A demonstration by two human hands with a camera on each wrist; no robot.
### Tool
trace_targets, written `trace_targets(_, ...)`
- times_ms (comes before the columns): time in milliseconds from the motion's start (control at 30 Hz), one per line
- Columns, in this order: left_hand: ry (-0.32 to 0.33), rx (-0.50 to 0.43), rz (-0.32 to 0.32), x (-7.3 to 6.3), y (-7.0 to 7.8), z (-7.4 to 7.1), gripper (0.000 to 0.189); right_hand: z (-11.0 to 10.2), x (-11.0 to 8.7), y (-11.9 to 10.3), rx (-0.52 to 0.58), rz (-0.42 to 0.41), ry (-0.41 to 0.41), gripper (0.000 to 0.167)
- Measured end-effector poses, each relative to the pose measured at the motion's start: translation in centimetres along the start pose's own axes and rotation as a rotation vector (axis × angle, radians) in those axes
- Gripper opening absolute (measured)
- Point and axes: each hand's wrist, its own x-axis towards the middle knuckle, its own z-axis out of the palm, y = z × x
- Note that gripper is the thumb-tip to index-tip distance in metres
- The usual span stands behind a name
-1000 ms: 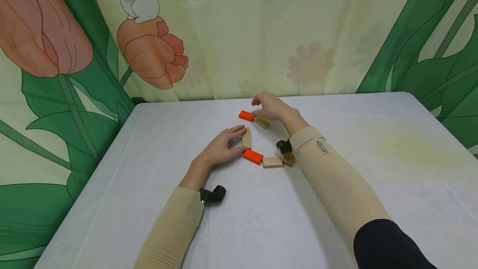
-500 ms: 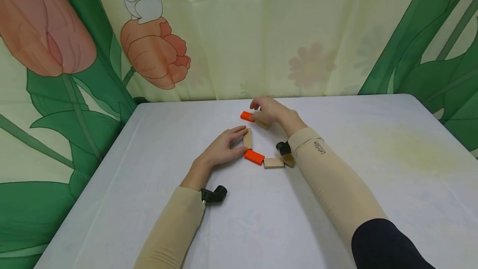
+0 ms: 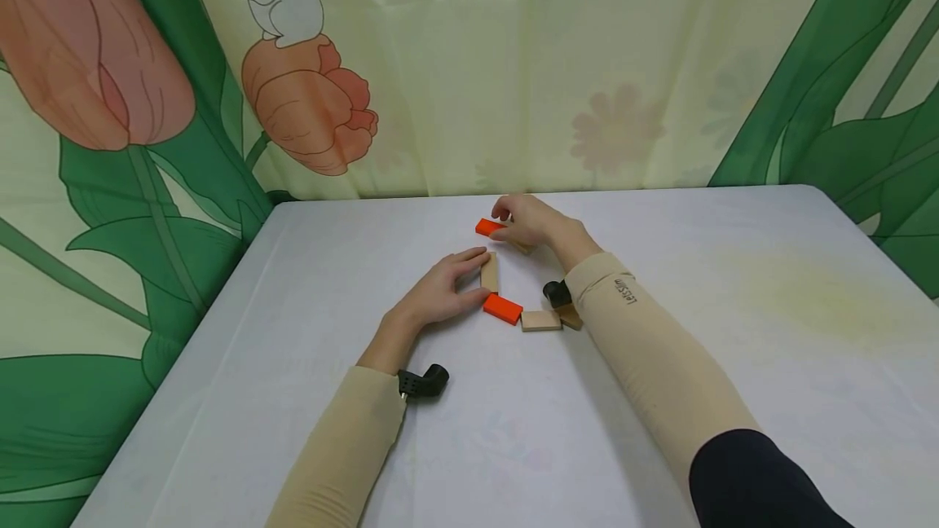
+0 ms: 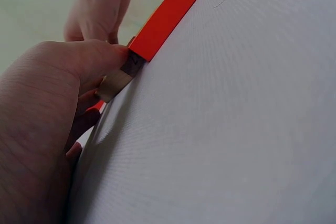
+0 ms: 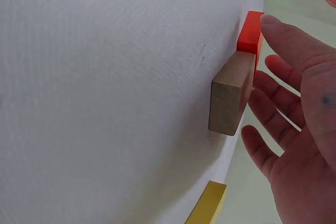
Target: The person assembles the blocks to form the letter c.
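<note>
In the head view my left hand [image 3: 440,290] rests beside a wooden block [image 3: 489,271], its fingertips at the block's far end. Its thumb touches the corner where this block meets a red block [image 3: 503,309], as the left wrist view shows. Farther back, my right hand [image 3: 539,221] is at a second red block [image 3: 486,226]. In the right wrist view the thumb [image 5: 286,38] lies against that red block's upper edge, and the other fingers spread loosely behind it. Another wooden block [image 5: 231,95] adjoins the red one; the hand partly hides it in the head view.
Along the near side, a wooden block [image 3: 541,321] and another wooden piece [image 3: 569,316] continue the row under the right forearm. A yellow block [image 5: 210,203] shows in the right wrist view. White cloth [image 3: 660,365] covers the table, with a printed curtain [image 3: 455,72] behind.
My right hand has shifted slightly nearer and its thumb has come over the far red block, covering more of the wooden block beside it. The left hand stays in place.
</note>
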Motion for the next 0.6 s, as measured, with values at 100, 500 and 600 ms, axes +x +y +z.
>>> trace_targets(100, -0.001, -0.002, 0.006, -0.02, -0.06, -0.01, 0.064, 0.17, 0.18, 0.14, -0.022, -0.012, -0.003, 0.039)
trace_targets(500, 0.005, -0.01, 0.015, -0.05, -0.18, -0.01, 0.064, 0.47, 0.27, 0.12, -0.04, -0.002, -0.001, 0.035)
trace_targets(600, 0.007, -0.013, 0.022, -0.06, -0.14, -0.02, 0.064, 0.46, 0.21, 0.04, -0.038, 0.01, -0.001, 0.034)
